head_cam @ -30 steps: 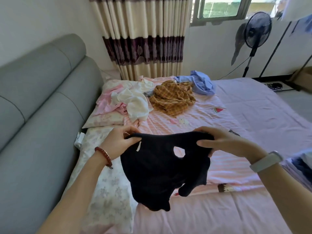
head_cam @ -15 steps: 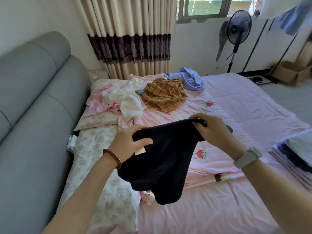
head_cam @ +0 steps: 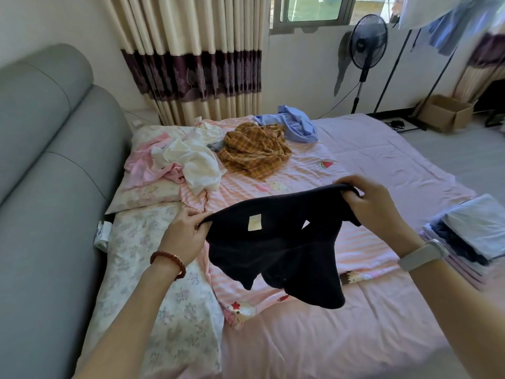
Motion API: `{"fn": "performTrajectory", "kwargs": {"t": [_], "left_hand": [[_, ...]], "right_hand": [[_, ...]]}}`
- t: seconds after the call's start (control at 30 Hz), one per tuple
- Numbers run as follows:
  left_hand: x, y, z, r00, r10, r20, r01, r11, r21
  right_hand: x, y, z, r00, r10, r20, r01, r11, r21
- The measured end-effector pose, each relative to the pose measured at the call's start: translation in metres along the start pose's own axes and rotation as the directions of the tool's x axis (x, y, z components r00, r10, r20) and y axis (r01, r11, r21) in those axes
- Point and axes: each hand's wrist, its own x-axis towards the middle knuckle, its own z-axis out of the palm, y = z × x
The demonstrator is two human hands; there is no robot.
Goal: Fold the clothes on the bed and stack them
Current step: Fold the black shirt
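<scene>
Pink bedding covers a wide bed (head_cam: pixel 369 324) that fills most of the head view, with a grey padded headboard (head_cam: pixel 49 165) along the left and striped curtains (head_cam: pixel 191 58) on the far wall beside a window. A standing fan (head_cam: pixel 367 45) is at the far right, near a cardboard box (head_cam: pixel 445 112) on the floor. Held up over the middle of the bed is a black garment (head_cam: pixel 273 250) with a pale label showing. The left hand (head_cam: pixel 185 233), wearing a red bead bracelet, pinches its left top edge with curled fingers; the right hand (head_cam: pixel 374 206), above a white wristband, grips the right top edge the same way. The cloth hangs slack between them, its lower part drooping toward the sheet. Farther off lie unfolded clothes: a white and pink heap (head_cam: pixel 185 160) on the pillows at left, a mustard plaid shirt (head_cam: pixel 254 151) beside it, and a blue garment (head_cam: pixel 295 124) just beyond. A folded stack (head_cam: pixel 475 236) rests at the bed's right edge.
</scene>
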Motion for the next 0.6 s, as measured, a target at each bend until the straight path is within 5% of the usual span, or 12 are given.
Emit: {"fn": "performTrajectory", "kwargs": {"t": [0.13,0.27,0.6], "left_hand": [[-0.017,0.013,0.001,0.997,0.051,0.056,-0.029,0.939,-0.343],[-0.036,0.02,0.02,0.988,-0.009,0.153,0.09,0.842,-0.532],[0.01,0.016,0.068,0.986,-0.075,0.151,0.137,0.876,-0.462]], "right_hand": [[-0.024,0.014,-0.016,0.989,0.12,0.089,-0.139,0.956,0.257],[-0.061,0.035,-0.02,0.963,0.262,0.068,-0.266,0.865,0.425],[-0.058,0.072,-0.007,0.906,0.422,-0.037,-0.342,0.781,0.523]]}}
